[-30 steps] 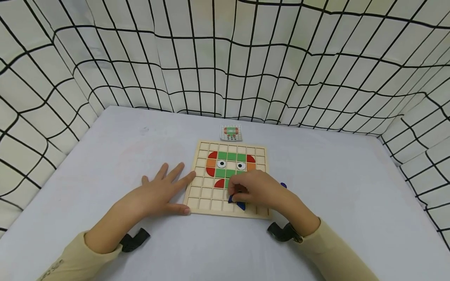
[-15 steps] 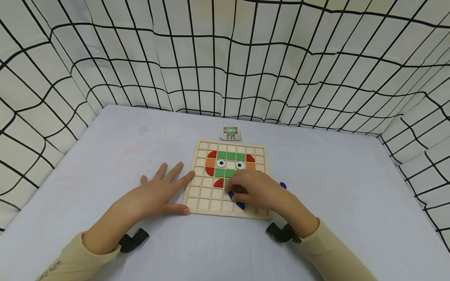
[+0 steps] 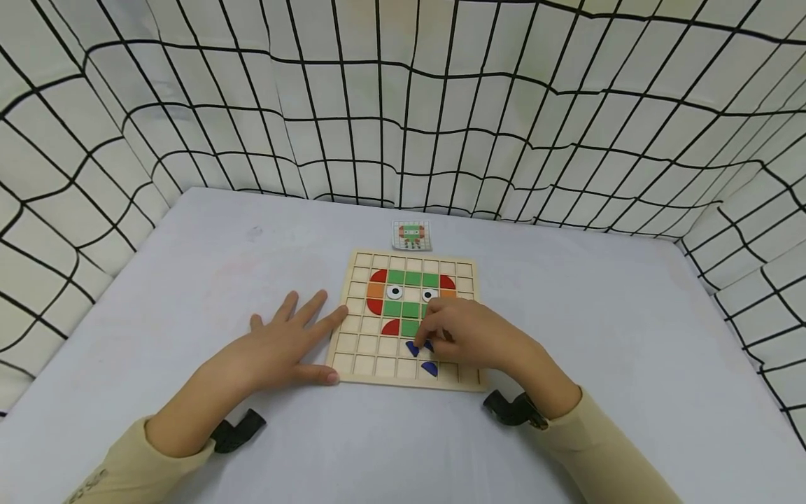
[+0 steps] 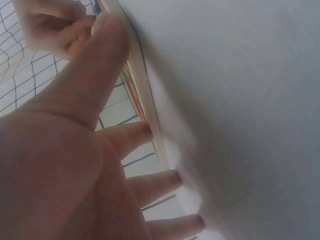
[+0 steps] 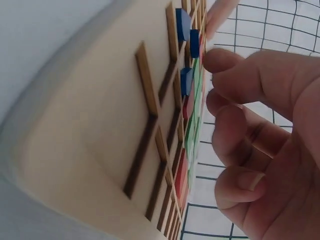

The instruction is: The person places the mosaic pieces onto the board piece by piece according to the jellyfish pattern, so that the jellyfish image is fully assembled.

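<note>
My left hand (image 3: 277, 350) lies with fingers spread on the white cloth, its thumb and index fingertip touching the left edge of the wooden grid board (image 3: 366, 364). Over the board's lower right part is my right hand (image 3: 469, 332), fingers loosely bent, with nothing seen held between them in the right wrist view. Its index fingertip is at a blue piece (image 3: 412, 348). Another blue piece (image 3: 429, 369) lies in a lower square, and a third (image 3: 429, 346) is partly hidden by the fingers. Red, orange and green pieces (image 3: 410, 309) and round eye pieces (image 3: 394, 292) fill the upper squares.
Behind the board lies a small picture card (image 3: 412, 235) showing a similar coloured figure on a grid. White cloth covers the table (image 3: 598, 315). A black net (image 3: 403, 133) over white sheeting stands around the back and sides.
My right hand has lifted slightly up and right, its fingers coming off a blue piece. Three blue pieces now show separately; the one right of the board is no longer visible. The left hand stays still.
</note>
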### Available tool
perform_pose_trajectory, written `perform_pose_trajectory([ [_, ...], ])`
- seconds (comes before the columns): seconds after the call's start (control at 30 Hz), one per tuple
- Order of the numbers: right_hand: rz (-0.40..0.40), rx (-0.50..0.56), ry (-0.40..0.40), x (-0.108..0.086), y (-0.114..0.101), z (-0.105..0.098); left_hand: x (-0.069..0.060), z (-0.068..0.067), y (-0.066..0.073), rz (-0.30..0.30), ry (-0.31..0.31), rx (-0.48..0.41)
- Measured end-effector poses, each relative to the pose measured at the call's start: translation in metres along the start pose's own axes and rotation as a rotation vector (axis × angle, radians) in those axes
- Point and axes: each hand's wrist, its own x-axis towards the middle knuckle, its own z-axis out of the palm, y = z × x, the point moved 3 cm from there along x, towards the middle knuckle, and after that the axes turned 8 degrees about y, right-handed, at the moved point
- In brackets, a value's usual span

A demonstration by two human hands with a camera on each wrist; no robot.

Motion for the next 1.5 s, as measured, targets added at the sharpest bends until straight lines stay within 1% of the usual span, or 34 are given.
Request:
perform_pose_trajectory([
  [0.17, 0.008, 0.039, -0.084, -0.002, -0.001, 0.002, 0.0, 0.0, 0.001, -0.003, -0.001, 0.004],
  [0.27, 0.012, 0.058, -0.117, -0.003, -0.002, 0.004, 0.0, 0.0, 0.001, -0.005, -0.003, -0.001],
  [0.37, -0.001, 0.059, -0.117, -0.003, -0.004, 0.005, -0.001, -0.001, 0.001, -0.005, -0.004, -0.005],
  [0.5, -0.014, 0.039, -0.085, -0.003, -0.007, 0.004, 0.0, -0.001, 0.001, -0.003, 0.0, -0.005],
  [0.67, -0.019, 0.013, -0.089, -0.004, -0.01, 0.004, 0.0, -0.001, 0.001, -0.001, 0.004, 0.001],
  [0.77, -0.015, -0.017, -0.083, -0.005, -0.01, 0.003, 0.0, 0.0, 0.001, 0.001, 0.007, 0.003],
  [0.87, -0.004, -0.025, -0.074, -0.006, -0.008, 0.002, 0.0, 0.0, 0.001, 0.002, 0.009, 0.004],
  [1.0, 0.009, 0.02, -0.117, -0.006, -0.007, 0.004, 0.0, -0.001, 0.0, 0.002, 0.007, 0.002],
  [1.13, 0.003, 0.063, -0.16, -0.006, -0.008, 0.006, -0.001, -0.001, 0.0, 0.001, 0.006, 0.0],
  [1.2, -0.008, 0.065, -0.149, -0.005, -0.007, 0.003, -0.001, -0.001, 0.0, 0.0, 0.007, 0.001],
  [1.4, 0.007, 0.043, -0.051, -0.005, 0.001, -0.012, 0.0, -0.002, 0.001, -0.002, 0.002, -0.007],
  [1.5, 0.004, 0.044, -0.039, -0.007, 0.006, -0.018, 0.0, -0.002, 0.001, -0.005, 0.001, -0.015],
])
